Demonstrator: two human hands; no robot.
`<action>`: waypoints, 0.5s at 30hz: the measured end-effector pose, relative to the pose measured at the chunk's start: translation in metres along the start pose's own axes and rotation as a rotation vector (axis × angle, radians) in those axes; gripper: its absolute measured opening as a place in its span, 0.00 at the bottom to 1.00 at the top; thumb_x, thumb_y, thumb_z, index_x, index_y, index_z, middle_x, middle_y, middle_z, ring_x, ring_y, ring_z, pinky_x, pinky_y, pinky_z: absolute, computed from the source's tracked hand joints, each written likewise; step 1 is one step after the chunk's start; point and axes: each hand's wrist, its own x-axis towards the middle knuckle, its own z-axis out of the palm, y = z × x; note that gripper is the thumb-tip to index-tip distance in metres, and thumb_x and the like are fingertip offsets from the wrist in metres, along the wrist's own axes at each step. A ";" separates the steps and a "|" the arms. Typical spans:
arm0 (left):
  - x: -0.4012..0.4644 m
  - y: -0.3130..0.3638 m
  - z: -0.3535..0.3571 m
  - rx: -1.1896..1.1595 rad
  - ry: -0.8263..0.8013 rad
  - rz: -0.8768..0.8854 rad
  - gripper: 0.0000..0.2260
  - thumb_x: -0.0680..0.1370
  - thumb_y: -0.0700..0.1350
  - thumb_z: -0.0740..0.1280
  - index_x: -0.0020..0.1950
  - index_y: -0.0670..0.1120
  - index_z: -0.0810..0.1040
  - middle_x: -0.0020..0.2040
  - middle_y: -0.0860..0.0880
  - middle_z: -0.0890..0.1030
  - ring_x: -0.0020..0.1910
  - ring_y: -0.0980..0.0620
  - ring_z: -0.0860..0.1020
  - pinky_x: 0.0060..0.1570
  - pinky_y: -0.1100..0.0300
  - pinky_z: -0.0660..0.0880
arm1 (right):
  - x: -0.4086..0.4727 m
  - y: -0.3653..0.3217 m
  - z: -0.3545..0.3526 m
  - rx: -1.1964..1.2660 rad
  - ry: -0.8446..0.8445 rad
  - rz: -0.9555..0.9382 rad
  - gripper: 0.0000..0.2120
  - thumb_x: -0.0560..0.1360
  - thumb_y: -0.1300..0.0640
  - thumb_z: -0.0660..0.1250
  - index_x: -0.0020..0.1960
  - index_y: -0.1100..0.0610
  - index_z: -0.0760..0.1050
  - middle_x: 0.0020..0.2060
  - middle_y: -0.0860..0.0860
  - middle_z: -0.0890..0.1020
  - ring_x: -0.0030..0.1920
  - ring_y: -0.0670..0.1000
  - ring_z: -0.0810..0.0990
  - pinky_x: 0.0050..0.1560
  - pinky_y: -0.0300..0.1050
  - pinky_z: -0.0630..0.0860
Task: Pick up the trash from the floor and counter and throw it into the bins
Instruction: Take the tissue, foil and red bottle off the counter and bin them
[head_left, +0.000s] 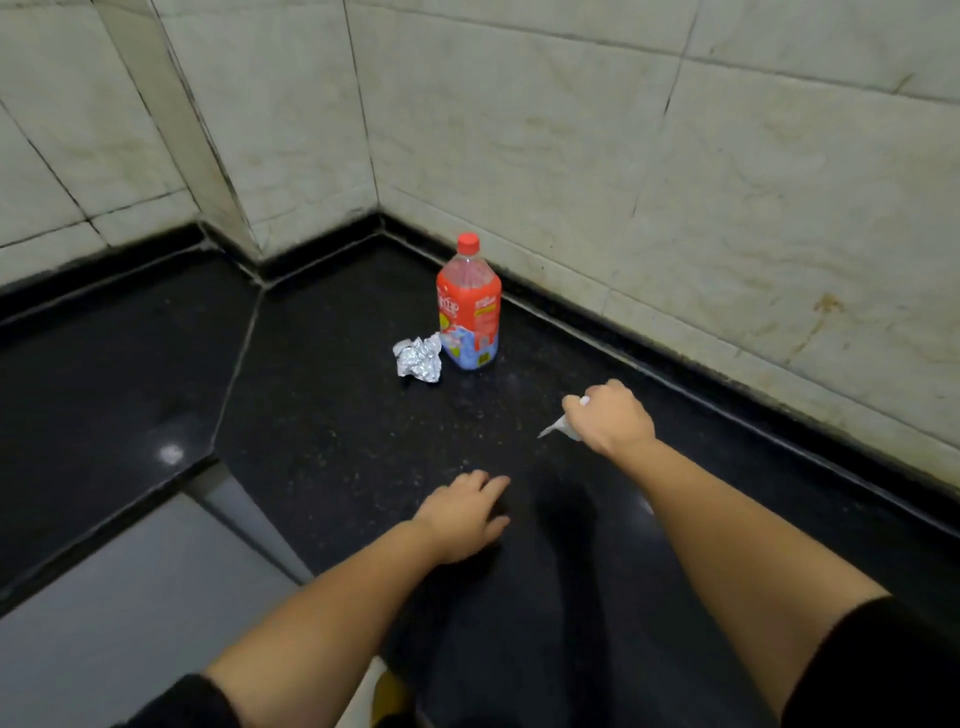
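Note:
A plastic bottle (469, 306) with a red cap and red label stands upright on the black counter (337, 426), close to the tiled wall. A crumpled ball of foil (418, 358) lies against its left side. My right hand (610, 418) hovers low over the counter to the right of the bottle, closed on a small white piece of trash (555, 427) that pokes out to the left of the fist. My left hand (465, 512) rests on the counter nearer to me, fingers spread, holding nothing.
Pale tiled walls (675, 182) meet in a corner behind the bottle, with a black raised rim along their base. The counter's front edge runs diagonally at lower left above the grey floor (130, 597). A yellowish object (389, 696) shows at the bottom.

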 end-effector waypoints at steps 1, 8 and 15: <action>0.011 -0.020 -0.013 -0.023 0.037 -0.050 0.26 0.80 0.54 0.57 0.76 0.47 0.57 0.71 0.43 0.66 0.70 0.43 0.66 0.67 0.46 0.69 | 0.010 -0.011 -0.002 -0.028 0.027 0.000 0.20 0.78 0.47 0.55 0.47 0.60 0.80 0.56 0.59 0.75 0.50 0.62 0.77 0.49 0.48 0.72; 0.101 -0.133 -0.108 -0.057 0.267 -0.206 0.21 0.78 0.48 0.60 0.71 0.46 0.64 0.67 0.42 0.69 0.67 0.41 0.68 0.59 0.45 0.72 | 0.087 -0.114 -0.028 -0.053 0.313 -0.072 0.17 0.78 0.56 0.57 0.65 0.56 0.69 0.57 0.63 0.79 0.57 0.65 0.78 0.52 0.53 0.75; 0.155 -0.170 -0.100 -0.003 0.023 -0.103 0.32 0.75 0.60 0.63 0.76 0.52 0.57 0.79 0.45 0.48 0.79 0.43 0.46 0.72 0.40 0.58 | 0.134 -0.186 -0.029 -0.174 0.280 -0.256 0.32 0.76 0.36 0.56 0.76 0.41 0.50 0.65 0.59 0.70 0.58 0.65 0.78 0.56 0.58 0.75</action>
